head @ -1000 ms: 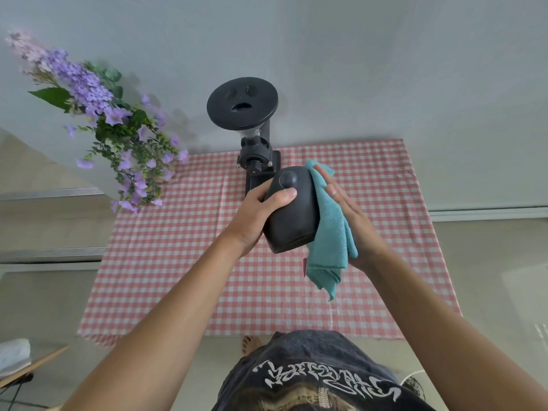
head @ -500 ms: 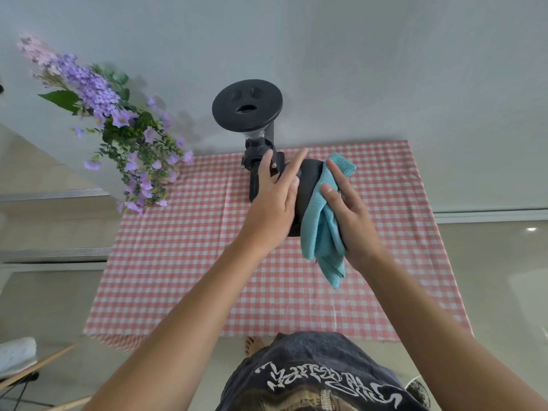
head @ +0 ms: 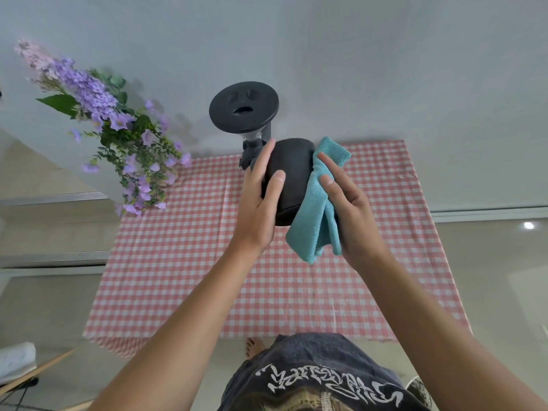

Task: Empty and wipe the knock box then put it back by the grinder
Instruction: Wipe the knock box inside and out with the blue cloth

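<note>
I hold the black knock box (head: pixel 292 176) up in the air above the checked table, just in front of the black grinder (head: pixel 244 114). My left hand (head: pixel 259 200) grips its left side, thumb across the front. My right hand (head: pixel 345 203) presses a teal cloth (head: pixel 315 215) flat against the box's right side, fingers spread over the cloth. The cloth's lower end hangs loose below the box. The grinder's lower body is mostly hidden behind the box and my left hand.
A red-and-white checked tablecloth (head: pixel 192 262) covers the table against a pale wall. Purple flowers (head: pixel 118 134) with green leaves lean over the table's back left corner. A white roll (head: pixel 16 360) and a wooden stick lie low at the left.
The box has turned in my hands and risen towards the grinder. My left hand shifted its grip round the left side, and the cloth slid along the right side.
</note>
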### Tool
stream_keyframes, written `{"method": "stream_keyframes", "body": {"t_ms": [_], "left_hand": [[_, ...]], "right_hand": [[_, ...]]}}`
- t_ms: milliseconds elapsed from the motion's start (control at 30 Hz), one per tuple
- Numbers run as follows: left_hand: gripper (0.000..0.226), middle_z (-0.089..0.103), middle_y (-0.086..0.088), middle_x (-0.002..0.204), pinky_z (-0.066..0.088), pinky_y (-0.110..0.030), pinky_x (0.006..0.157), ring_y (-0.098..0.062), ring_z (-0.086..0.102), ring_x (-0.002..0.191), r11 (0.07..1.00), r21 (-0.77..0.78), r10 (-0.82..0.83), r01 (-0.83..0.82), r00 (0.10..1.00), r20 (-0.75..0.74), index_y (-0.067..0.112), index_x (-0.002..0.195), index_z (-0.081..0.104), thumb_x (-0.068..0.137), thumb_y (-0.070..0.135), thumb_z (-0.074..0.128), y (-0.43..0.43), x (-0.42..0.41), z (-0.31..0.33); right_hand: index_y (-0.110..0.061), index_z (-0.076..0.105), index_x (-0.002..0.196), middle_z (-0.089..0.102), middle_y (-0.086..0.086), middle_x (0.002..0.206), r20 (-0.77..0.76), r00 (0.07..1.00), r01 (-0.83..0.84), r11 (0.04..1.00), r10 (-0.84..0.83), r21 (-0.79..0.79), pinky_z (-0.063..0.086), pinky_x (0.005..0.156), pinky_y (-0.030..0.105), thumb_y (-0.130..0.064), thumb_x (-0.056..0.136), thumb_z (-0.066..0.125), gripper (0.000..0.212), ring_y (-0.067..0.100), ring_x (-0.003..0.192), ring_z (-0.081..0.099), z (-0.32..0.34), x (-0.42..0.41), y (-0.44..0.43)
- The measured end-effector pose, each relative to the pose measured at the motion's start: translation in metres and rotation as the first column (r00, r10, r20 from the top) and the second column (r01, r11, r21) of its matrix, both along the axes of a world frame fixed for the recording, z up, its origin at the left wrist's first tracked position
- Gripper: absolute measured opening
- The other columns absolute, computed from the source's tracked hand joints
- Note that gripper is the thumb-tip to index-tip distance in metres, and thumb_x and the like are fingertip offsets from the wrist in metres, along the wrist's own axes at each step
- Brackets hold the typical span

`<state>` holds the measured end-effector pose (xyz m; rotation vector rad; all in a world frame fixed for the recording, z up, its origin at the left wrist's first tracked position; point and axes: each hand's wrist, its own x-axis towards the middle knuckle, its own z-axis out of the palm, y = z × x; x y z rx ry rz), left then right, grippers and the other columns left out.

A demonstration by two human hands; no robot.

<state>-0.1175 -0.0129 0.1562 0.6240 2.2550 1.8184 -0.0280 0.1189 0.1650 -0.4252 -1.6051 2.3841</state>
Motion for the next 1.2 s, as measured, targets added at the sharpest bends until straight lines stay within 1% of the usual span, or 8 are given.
{"method": "stream_keyframes", "body": {"t_ms": [133, 333, 467, 667, 800, 933, 1033, 1200], "left_hand": [[0.053, 0.035, 0.003, 0.168, 0.033, -0.039, 0.126, -0.008, 0.035, 0.154, 0.976, 0.183, 0.103, -0.115, 0.992, 0.074, 0.018, 0.161, 0.034, 0.108, 0.023, 0.039, 0.0, 0.002, -0.002], [0.052, 0.039, -0.001, 0.165, 0.033, -0.039, 0.126, -0.011, 0.038, 0.152, 0.944, 0.299, 0.121, -0.138, 0.99, 0.073, 0.01, 0.16, 0.031, 0.109, 0.018, 0.034, -0.001, 0.001, 0.002], [0.056, 0.034, 0.004, 0.167, 0.036, -0.025, 0.121, -0.003, 0.036, 0.152, 0.977, 0.201, 0.07, -0.068, 0.998, -0.003, 0.014, 0.162, 0.026, 0.108, 0.02, 0.039, -0.005, 0.002, 0.009], [0.074, 0.039, -0.001, 0.159, 0.041, -0.041, 0.12, -0.013, 0.04, 0.148, 1.0, 0.0, -0.005, 0.006, 0.98, -0.197, 0.023, 0.16, 0.031, 0.094, 0.035, 0.061, -0.01, 0.007, 0.02], [0.077, 0.042, -0.012, 0.154, 0.039, -0.026, 0.118, -0.016, 0.042, 0.145, 0.993, -0.114, -0.002, -0.042, 0.932, -0.361, 0.014, 0.159, 0.036, 0.092, 0.037, 0.066, -0.01, 0.012, 0.018], [0.078, 0.044, -0.015, 0.15, 0.037, -0.017, 0.114, -0.016, 0.044, 0.141, 0.993, -0.109, -0.003, -0.046, 0.912, -0.41, 0.01, 0.157, 0.037, 0.091, 0.033, 0.069, -0.009, 0.014, 0.019], [0.078, 0.044, -0.016, 0.148, 0.041, -0.028, 0.117, -0.021, 0.046, 0.142, 0.995, -0.083, 0.013, -0.052, 0.909, -0.417, 0.01, 0.157, 0.038, 0.089, 0.032, 0.071, -0.009, 0.015, 0.022], [0.074, 0.043, -0.004, 0.156, 0.043, -0.046, 0.118, -0.019, 0.045, 0.146, 0.992, 0.107, 0.091, -0.066, 0.964, -0.248, 0.017, 0.158, 0.035, 0.092, 0.027, 0.065, -0.009, 0.014, 0.028]], "right_hand": [[-0.031, 0.065, 0.131, 0.054, 0.004, 0.145, -0.01, 1.0, 0.013, 1.0, -0.013, -0.009, 0.053, 0.098, 0.033, -0.036, 0.093, 0.06, 0.039, 0.017, 0.12, 0.062, 0.007, 0.001, -0.004], [-0.033, 0.06, 0.136, 0.066, 0.0, 0.135, -0.003, 0.999, -0.048, 0.971, 0.049, -0.233, 0.05, 0.104, 0.04, -0.03, 0.103, 0.048, 0.035, 0.019, 0.119, 0.064, 0.011, 0.0, -0.005], [-0.033, 0.06, 0.137, 0.068, -0.009, 0.131, 0.003, 0.998, -0.065, 0.991, 0.066, -0.114, 0.05, 0.105, 0.037, -0.028, 0.103, 0.048, 0.035, 0.016, 0.121, 0.065, 0.022, -0.002, -0.001], [-0.032, 0.058, 0.139, 0.069, -0.009, 0.127, -0.023, 0.995, -0.093, 0.993, 0.095, 0.076, 0.056, 0.096, 0.035, -0.027, 0.105, 0.047, 0.036, 0.014, 0.112, 0.069, 0.037, -0.008, 0.0], [-0.031, 0.057, 0.14, 0.068, -0.006, 0.127, -0.051, 0.998, -0.027, 0.98, 0.038, 0.199, 0.057, 0.092, 0.039, -0.024, 0.105, 0.048, 0.037, 0.015, 0.103, 0.068, 0.032, -0.01, -0.008], [-0.035, 0.051, 0.14, 0.065, 0.0, 0.128, -0.107, 0.994, 0.045, 0.976, -0.022, 0.214, 0.058, 0.083, 0.033, -0.021, 0.104, 0.05, 0.038, 0.015, 0.098, 0.068, 0.03, -0.008, -0.013], [-0.025, 0.051, 0.131, 0.064, 0.014, 0.116, -0.121, 0.99, 0.092, 0.981, -0.071, 0.173, 0.056, 0.075, 0.038, -0.023, 0.1, 0.057, 0.031, 0.02, 0.086, 0.066, 0.03, -0.007, -0.013], [-0.021, 0.062, 0.124, 0.068, 0.009, 0.119, -0.087, 0.99, 0.108, 0.994, -0.106, 0.014, 0.059, 0.079, 0.039, -0.027, 0.096, 0.063, 0.029, 0.02, 0.093, 0.069, 0.036, -0.004, -0.011]]}}
